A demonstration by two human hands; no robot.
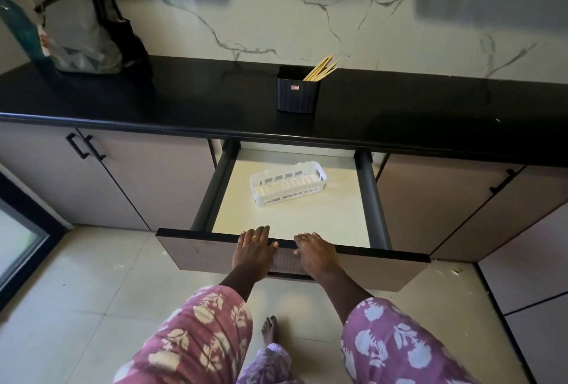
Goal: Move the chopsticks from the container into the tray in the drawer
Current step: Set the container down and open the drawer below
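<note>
Several wooden chopsticks (pixel 321 69) lean to the right in a black ribbed container (pixel 297 94) standing on the black countertop. Below it the drawer (pixel 362 253) is pulled out, and a white slotted tray (pixel 319 173) lies at an angle on its pale floor with nothing in it. My left hand (pixel 255 248) and my right hand (pixel 313 252) rest side by side, palms down, on the top edge of the drawer front, fingers laid over the edge. Neither hand holds anything.
A grey backpack (pixel 83 21) and a teal bottle (pixel 18 27) stand at the far left of the countertop (pixel 153 97). Closed cabinet doors with black handles (pixel 84 145) flank the drawer. A marble wall rises behind. My bare foot (pixel 269 328) is on the tiled floor.
</note>
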